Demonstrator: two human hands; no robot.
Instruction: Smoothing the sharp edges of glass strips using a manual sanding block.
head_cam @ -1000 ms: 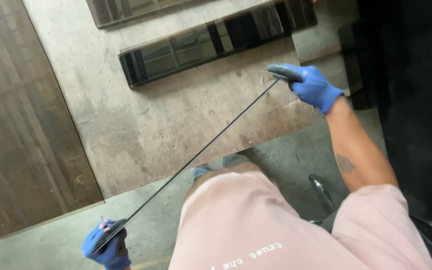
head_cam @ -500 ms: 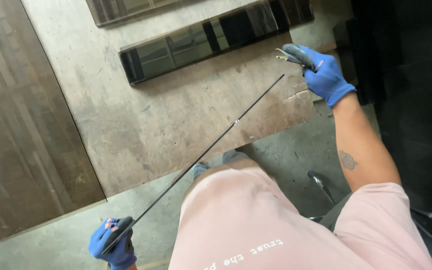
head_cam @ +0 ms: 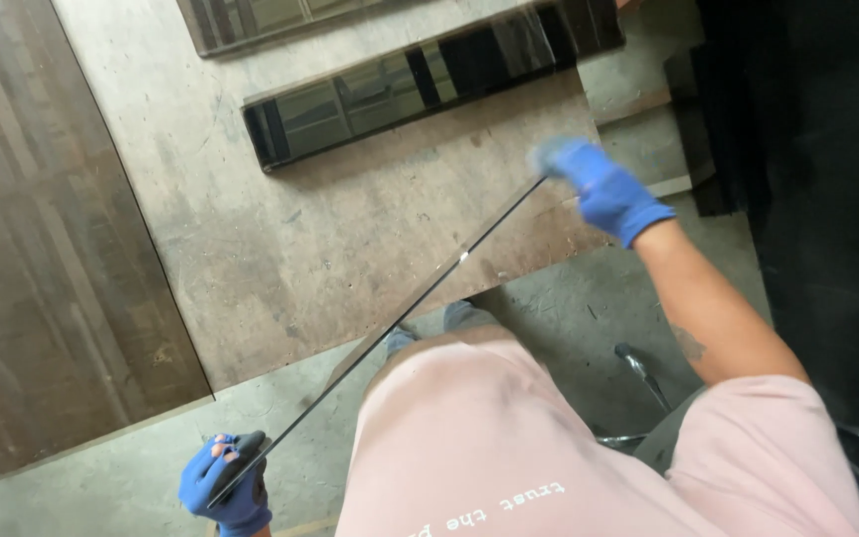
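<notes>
Nearest the camera is the person's pale pink shirt (head_cam: 549,438), filling the lower middle of the view. At the bottom left, the left hand (head_cam: 226,484) in a blue glove has its grip clenched around the near end of a long thin dark glass strip (head_cam: 390,333) seen edge-on. The strip runs up and to the right in a straight line, above the grey concrete floor (head_cam: 559,318) and then over the edge of the worn grey-brown metal surface (head_cam: 280,229). Its far end meets the right hand (head_cam: 599,184), also in a blue glove, which is blurred; the fingers are at the strip's tip, but whether the grip is closed on it cannot be told.

Further off on the surface, apart from the held strip, lies a long dark reflective glass panel (head_cam: 420,85) set at a slight slant. Beyond it, at the top edge, is part of a second dark framed glass panel (head_cam: 251,20). To the left of the surface is a dark brown streaked wooden board (head_cam: 42,249).
</notes>
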